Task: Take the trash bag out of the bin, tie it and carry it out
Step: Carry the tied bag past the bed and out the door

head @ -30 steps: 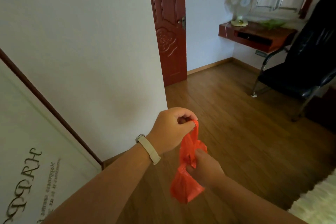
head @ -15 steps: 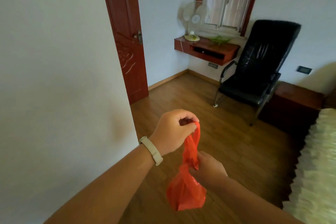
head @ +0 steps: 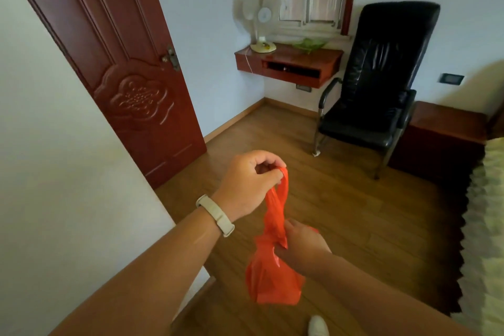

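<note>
A small red plastic trash bag hangs in the air in front of me over the wooden floor. My left hand, with a pale band on its wrist, pinches the top of the bag's stretched handle. My right hand grips the bag lower down, at its twisted neck just above the bulging body. The bin is out of sight.
A dark red door stands open at the left beside a white wall. A black chair, a wall shelf with a fan, a low cabinet and a bed edge stand around the wooden floor.
The view has swung toward the door and the room's far corner, so the door looks nearer and larger. Both hands keep their grip on the bag, in much the same pose.
</note>
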{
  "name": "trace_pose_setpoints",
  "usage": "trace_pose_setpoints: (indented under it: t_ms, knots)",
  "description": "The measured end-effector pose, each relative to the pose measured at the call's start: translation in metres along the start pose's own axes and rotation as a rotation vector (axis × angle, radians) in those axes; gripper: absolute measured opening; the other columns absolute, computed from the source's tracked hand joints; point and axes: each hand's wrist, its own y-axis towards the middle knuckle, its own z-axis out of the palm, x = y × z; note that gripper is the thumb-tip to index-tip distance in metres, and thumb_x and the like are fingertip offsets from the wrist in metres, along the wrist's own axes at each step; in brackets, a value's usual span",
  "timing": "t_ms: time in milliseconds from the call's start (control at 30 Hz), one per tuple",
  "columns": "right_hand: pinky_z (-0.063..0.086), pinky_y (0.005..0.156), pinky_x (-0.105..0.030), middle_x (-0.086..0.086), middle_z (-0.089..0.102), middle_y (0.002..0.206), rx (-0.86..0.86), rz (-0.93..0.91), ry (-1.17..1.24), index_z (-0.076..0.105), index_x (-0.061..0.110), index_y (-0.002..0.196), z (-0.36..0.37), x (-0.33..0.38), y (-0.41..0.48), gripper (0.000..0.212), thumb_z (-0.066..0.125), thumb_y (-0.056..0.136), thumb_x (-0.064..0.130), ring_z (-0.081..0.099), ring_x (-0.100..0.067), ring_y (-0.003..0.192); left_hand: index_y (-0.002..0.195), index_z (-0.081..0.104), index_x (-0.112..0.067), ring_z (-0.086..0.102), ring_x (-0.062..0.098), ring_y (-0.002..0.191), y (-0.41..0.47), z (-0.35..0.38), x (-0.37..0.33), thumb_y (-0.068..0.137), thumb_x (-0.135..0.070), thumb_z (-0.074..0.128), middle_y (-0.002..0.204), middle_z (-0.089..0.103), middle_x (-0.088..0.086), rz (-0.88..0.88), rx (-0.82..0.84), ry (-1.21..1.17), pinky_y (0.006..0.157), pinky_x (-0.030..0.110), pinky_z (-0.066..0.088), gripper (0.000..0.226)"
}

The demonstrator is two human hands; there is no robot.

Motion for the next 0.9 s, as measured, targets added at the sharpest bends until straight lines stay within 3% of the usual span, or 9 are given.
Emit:
trace_pose_setpoints:
  t_ms: [333,467,700,900]
  knots:
    - [0.051,0.071,-0.038,-0.001,0.058,0.109,0.029,-0.164,-0.005,0.055,0.022,0.114,-0.056,-0.054,0.149,0.035,0.051,0.086,0.043,0.061,-0.025,0.099,0.083,0.071,-0.020,0.068,0.017,0.074,0.142,0.014,0.019,0.079,-0.009,0.066,0.073,0.070,-0.004,-0.058,-0.132,0.111,0.072,0.038,0.057,0.013]
    - [0.050,0.071,-0.037,-0.002,0.057,0.109,0.036,-0.206,-0.024,0.053,0.019,0.117,-0.075,-0.063,0.192,0.037,0.050,0.089,0.043,0.061,-0.026,0.099,0.082,0.071,-0.020,0.067,0.018,0.072,0.181,0.013,0.026,0.079,-0.008,0.067,0.073,0.070,-0.001,-0.066,-0.174,0.110,0.070,0.037,0.056,0.014]
    - [0.052,0.068,-0.040,0.000,0.058,0.106,0.049,-0.202,-0.011,0.054,0.023,0.115,-0.084,-0.069,0.281,0.035,0.051,0.086,0.042,0.062,-0.026,0.096,0.082,0.070,-0.020,0.068,0.013,0.069,0.246,-0.001,0.065,0.079,-0.004,0.066,0.075,0.070,0.000,-0.070,-0.226,0.076,0.064,0.022,0.052,0.017]
    - [0.052,0.071,-0.039,0.000,0.059,0.107,0.098,-0.173,-0.023,0.057,0.023,0.112,-0.075,-0.065,0.351,0.034,0.051,0.083,0.041,0.061,-0.025,0.100,0.083,0.070,-0.020,0.068,0.014,0.069,0.304,-0.019,0.124,0.080,-0.006,0.066,0.072,0.070,-0.001,-0.129,-0.234,-0.021,0.065,0.029,0.057,0.016]
